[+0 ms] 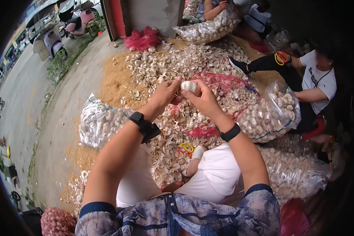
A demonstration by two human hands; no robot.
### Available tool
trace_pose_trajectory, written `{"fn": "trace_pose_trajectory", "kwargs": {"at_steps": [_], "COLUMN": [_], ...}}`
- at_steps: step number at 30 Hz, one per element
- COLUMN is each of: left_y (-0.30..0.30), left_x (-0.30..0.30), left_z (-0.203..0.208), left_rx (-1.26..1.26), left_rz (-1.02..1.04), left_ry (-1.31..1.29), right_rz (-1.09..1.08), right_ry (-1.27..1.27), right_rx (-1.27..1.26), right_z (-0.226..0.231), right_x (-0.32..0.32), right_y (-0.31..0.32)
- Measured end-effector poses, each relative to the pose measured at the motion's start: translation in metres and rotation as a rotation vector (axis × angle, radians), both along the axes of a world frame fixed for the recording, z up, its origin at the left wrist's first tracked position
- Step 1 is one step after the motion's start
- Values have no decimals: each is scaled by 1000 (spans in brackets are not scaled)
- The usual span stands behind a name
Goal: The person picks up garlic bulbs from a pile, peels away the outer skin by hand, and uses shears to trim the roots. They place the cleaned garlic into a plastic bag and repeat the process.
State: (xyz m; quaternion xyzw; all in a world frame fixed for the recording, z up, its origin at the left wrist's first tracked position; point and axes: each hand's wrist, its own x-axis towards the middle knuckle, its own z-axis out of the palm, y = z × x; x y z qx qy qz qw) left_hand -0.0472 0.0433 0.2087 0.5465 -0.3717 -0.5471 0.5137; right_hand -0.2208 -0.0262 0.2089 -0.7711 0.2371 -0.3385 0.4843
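A white garlic bulb (188, 86) is gripped between the thumb and fingers of my right hand (204, 101). Close against its left side is my left hand (165, 94), with fingers drawn together; whether they pinch a bit of skin or the bulb itself is hidden. Beneath both hands spreads a heap of loose garlic skins and bulbs (161, 70). A tool with yellow and red loop handles (185, 148) lies on the skins near my foot.
Clear plastic bags of garlic stand at left (102, 122) and right (267, 114), with another bag (295, 169) lower right. Red mesh netting (220, 80) crosses the heap. A seated person (318, 78) stretches a leg in from the right. Scooters (80, 21) are parked far left.
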Motion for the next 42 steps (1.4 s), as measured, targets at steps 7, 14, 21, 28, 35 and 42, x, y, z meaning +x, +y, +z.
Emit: {"fn": "trace_pose_trajectory", "kwargs": {"at_steps": [7, 14, 21, 28, 35, 42], "left_y": [2, -1, -1, 4, 10, -1], "left_x": [-10, -8, -6, -12, -15, -26], "left_z": [-9, -13, -9, 1, 2, -10], "left_rx": [-76, -112, -221, -326, -484, -492], "left_rz": [-17, 43, 167, 183, 244, 312], "left_ry": [-145, -27, -106, -444, -643, -936], "right_rz": [-49, 173, 277, 223, 205, 192], "right_ry": [77, 71, -244, -232, -128, -326], "right_rx": [387, 327, 717, 534, 270, 513], "right_z": [-1, 10, 4, -4, -1, 0], "right_x": [-2, -6, -17, -12, -11, -11], "right_y": [3, 5, -4, -5, -6, -4]}}
